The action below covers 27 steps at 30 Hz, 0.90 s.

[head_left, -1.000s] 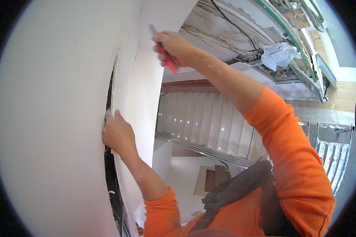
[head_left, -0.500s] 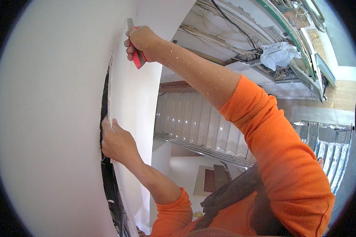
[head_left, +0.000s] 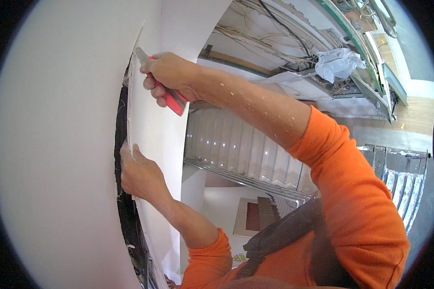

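My right hand (head_left: pixel 168 73) is closed round a red-handled utility knife (head_left: pixel 176 107). The knife's grey tip points up and left, close to the upper end of a long dark gap (head_left: pixel 122 113) in the white surface. Lower down, my left hand (head_left: pixel 143 174) grips the edge of a white board (head_left: pixel 152 123); its fingers reach into the gap and are partly hidden, while the thumb lies on the board's near side. Left of the gap spreads a smooth white panel (head_left: pixel 58 144). The board's cut edge looks ragged.
Bundled cables (head_left: pixel 255 36) and a white cloth (head_left: pixel 338 63) show in an opened area at upper right. A corrugated pale panel (head_left: pixel 241 144) lies behind my arms, with metal rails (head_left: pixel 246 179) along it. A slatted metal piece (head_left: pixel 402 192) is at far right.
My right hand and the knife have come down and slightly left. The gap now runs open farther up. My left hand keeps its hold on the board's edge, shifted slightly left.
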{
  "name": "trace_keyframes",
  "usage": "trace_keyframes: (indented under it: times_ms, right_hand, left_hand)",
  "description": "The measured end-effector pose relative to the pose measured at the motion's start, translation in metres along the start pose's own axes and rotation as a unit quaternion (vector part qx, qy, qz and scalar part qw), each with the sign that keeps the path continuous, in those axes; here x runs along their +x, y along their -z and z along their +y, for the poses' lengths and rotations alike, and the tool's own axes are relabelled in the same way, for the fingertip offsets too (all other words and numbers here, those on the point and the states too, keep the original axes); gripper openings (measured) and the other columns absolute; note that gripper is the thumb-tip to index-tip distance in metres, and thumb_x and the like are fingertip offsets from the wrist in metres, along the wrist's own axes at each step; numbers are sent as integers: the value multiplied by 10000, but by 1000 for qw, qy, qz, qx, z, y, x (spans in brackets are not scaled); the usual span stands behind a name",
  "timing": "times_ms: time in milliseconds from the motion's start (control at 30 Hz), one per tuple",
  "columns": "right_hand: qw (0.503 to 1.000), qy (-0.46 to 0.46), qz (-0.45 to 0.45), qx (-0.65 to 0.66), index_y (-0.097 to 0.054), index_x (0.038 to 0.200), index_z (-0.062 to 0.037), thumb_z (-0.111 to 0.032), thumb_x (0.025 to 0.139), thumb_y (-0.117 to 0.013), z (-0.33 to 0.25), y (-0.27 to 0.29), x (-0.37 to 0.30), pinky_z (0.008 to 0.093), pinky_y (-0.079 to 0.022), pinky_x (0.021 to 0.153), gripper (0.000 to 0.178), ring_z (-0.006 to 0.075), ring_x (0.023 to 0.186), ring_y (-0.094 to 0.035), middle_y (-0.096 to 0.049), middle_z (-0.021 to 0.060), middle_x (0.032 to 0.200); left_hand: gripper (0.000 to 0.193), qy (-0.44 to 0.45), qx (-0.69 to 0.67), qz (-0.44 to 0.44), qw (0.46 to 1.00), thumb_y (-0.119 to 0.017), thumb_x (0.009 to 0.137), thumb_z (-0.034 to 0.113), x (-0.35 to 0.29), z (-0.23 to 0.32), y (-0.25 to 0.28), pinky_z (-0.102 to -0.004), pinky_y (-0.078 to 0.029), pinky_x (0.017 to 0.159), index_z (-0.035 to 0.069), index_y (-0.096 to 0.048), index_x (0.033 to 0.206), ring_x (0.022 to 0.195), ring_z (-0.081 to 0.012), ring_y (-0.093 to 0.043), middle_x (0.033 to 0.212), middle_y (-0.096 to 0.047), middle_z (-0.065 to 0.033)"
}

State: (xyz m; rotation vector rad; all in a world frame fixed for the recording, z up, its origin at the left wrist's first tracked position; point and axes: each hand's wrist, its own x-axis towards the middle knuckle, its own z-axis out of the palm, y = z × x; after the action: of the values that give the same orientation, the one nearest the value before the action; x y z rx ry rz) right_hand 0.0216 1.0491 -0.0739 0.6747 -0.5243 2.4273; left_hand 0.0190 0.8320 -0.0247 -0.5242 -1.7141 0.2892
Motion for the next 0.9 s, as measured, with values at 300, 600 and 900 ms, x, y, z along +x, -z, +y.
trace_keyframes:
  times_ms: [300, 600, 900]
  right_hand:
    - [990, 82, 114, 16, -483, 1087, -69, -194, 1045, -498, -27, 37, 39, 397, -498, 515, 133, 157, 543, -472, -513, 45, 767]
    - [989, 102, 97, 43, -480, 1173, -33, -158, 1044, -474, -44, 27, 78, 416, -550, 542, 180, 157, 568, -496, -527, 68, 779]
    - [991, 81, 77, 72, -510, 1098, -49, -168, 1034, -486, -43, 57, 72, 373, -507, 517, 137, 154, 556, -469, -517, 51, 780]
  left_hand:
    - [291, 41, -1, -46, 998, -584, 1029, 281, 4, 14, 15, -530, -544, 817, 136, -695, 1255, 916, -436, -719, 1026, -756, -197]
    - [277, 8, -16, -8, 1000, -595, 1026, 237, 0, 5, 3, -512, -554, 782, 123, -692, 1260, 924, -406, -734, 1079, -758, -180]
    - [255, -4, -7, -11, 1000, -590, 1019, 174, -4, 11, 9, -500, -554, 751, 128, -682, 1253, 899, -391, -732, 1113, -753, -154]
